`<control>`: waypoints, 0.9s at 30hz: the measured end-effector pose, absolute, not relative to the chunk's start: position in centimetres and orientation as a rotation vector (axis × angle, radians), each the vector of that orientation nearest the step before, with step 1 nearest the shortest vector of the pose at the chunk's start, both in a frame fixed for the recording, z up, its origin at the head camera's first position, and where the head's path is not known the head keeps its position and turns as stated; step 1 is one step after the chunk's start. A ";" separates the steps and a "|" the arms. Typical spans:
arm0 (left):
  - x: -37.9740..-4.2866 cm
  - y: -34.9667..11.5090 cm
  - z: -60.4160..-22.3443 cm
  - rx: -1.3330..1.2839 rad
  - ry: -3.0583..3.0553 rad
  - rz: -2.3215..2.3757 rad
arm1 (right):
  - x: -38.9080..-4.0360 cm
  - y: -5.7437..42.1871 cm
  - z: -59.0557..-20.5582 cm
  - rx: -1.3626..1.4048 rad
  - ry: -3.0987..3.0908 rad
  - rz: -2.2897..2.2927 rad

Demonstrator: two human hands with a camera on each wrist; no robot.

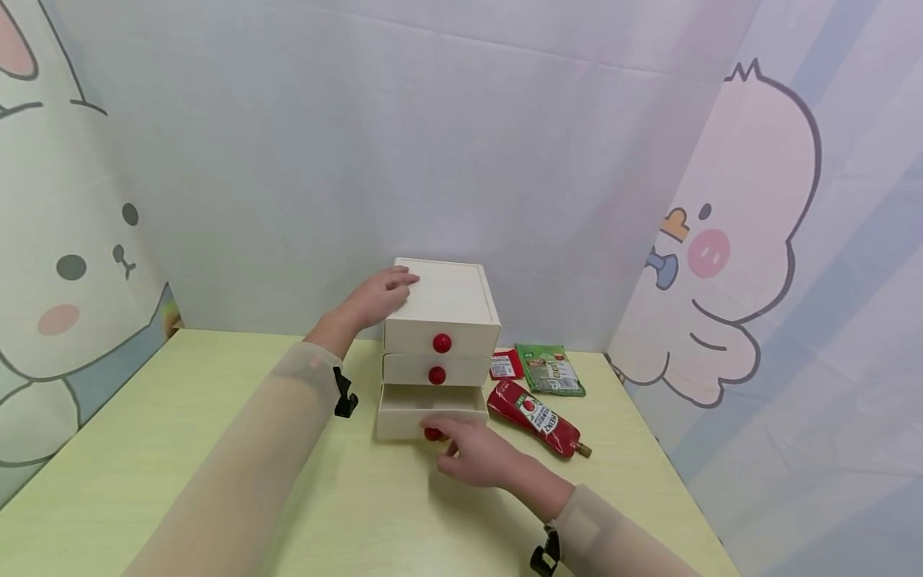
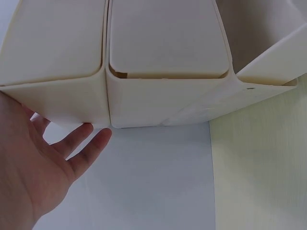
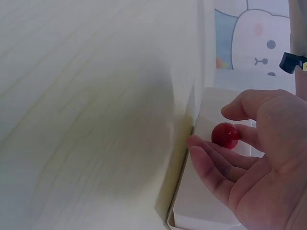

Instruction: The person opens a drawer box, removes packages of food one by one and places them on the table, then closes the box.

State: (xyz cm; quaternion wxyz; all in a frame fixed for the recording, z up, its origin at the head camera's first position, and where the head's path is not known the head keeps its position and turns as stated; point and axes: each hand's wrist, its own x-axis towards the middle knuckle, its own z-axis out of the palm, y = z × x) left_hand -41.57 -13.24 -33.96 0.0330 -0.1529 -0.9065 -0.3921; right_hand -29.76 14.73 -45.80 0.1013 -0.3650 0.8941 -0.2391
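Observation:
A small white cabinet [image 1: 447,292] has three drawers with round red knobs, and its bottom drawer [image 1: 404,423] stands pulled out. My left hand [image 1: 378,296] rests at the cabinet's upper left edge, fingertips on the top. In the left wrist view, that hand [image 2: 48,167] has its fingers spread against the cabinet's side. Down at the front, my right hand [image 1: 479,453] has its fingers curled round the bottom drawer's red knob [image 3: 225,136]. In the right wrist view, a finger of the right hand [image 3: 264,163] lies against the knob, while the thumb shows a gap from it.
Right of the cabinet lie a red ketchup pouch [image 1: 537,418] with a cap, a green packet [image 1: 551,370] and a small red packet [image 1: 507,365]. The pale wooden table [image 1: 216,401] meets a light curtain [image 1: 288,160] with cartoon animals behind and at the sides.

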 end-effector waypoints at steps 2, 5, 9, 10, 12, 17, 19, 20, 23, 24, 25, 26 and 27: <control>-41.6 -13.2 -33.9 -0.465 -2.791 -1.207 | -29.9 14.7 -45.7 -1.064 2.642 -0.711; -41.7 -13.2 -33.9 -0.456 -2.795 -1.200 | -30.1 14.6 -45.7 -1.045 2.644 -0.714; -41.8 -13.2 -34.0 -0.448 -2.797 -1.200 | -30.4 14.4 -45.9 -1.025 2.651 -0.714; -41.8 -13.2 -34.0 -0.448 -2.797 -1.201 | -30.5 14.4 -45.9 -1.017 2.650 -0.718; -41.8 -13.2 -34.0 -0.450 -2.797 -1.205 | -30.7 14.4 -46.0 -1.000 2.649 -0.726; -41.8 -13.2 -34.0 -0.449 -2.796 -1.204 | -31.2 14.2 -46.3 -0.985 2.666 -0.719; -41.8 -13.2 -34.0 -0.449 -2.794 -1.203 | -31.5 14.2 -46.5 -0.988 2.675 -0.710; -41.8 -13.2 -34.0 -0.448 -2.793 -1.202 | -31.6 14.2 -46.5 -0.986 2.674 -0.715; -41.8 -13.2 -34.1 -0.452 -2.789 -1.212 | -31.9 14.1 -46.7 -0.985 2.676 -0.717; -41.8 -13.2 -34.1 -0.454 -2.786 -1.214 | -32.0 14.1 -46.7 -0.984 2.677 -0.718; -41.8 -13.2 -34.1 -0.456 -2.784 -1.216 | -32.0 14.0 -46.7 -0.985 2.680 -0.719; -41.8 -13.2 -34.1 -0.458 -2.781 -1.217 | -32.0 14.0 -46.7 -0.983 2.681 -0.722; -41.7 -13.2 -34.1 -0.460 -2.779 -1.219 | -32.1 14.0 -46.7 -0.981 2.687 -0.718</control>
